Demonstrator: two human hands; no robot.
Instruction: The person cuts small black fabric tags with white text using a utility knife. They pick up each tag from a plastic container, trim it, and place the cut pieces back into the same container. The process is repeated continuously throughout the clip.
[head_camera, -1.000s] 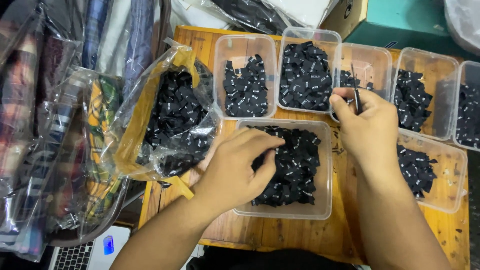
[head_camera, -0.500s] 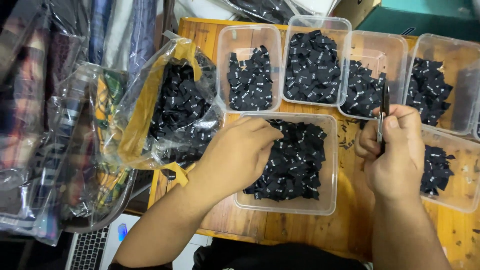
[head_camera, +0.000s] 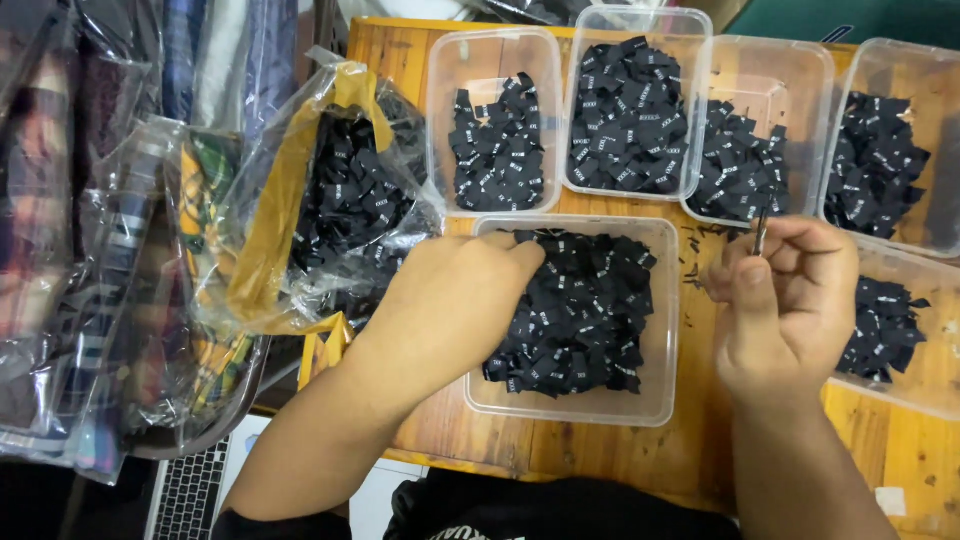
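The left hand (head_camera: 455, 300) is resting on the near clear plastic container (head_camera: 570, 410), its fingers curled down into the heap of small black woven labels (head_camera: 580, 310); whether they are pinching a label I cannot tell, as the fingertips are buried. That container is sitting at the centre of the wooden table (head_camera: 640, 455).

At about 3 o'clock from it, the right hand (head_camera: 790, 300) is hovering above the table, fingers closed narrowly around a thin dark tool, probably tweezers (head_camera: 761, 232), with the tip sticking up at 12 o'clock.

From 11 to 2 o'clock, four more clear containers are lying in a row, each holding black labels; the second one (head_camera: 635, 105) is the fullest. Another is lying partly under the right hand.

At 9 o'clock, an open plastic bag (head_camera: 330, 200) with a yellow strip is holding more labels. A laptop keyboard (head_camera: 190, 490) is showing at 7 o'clock.
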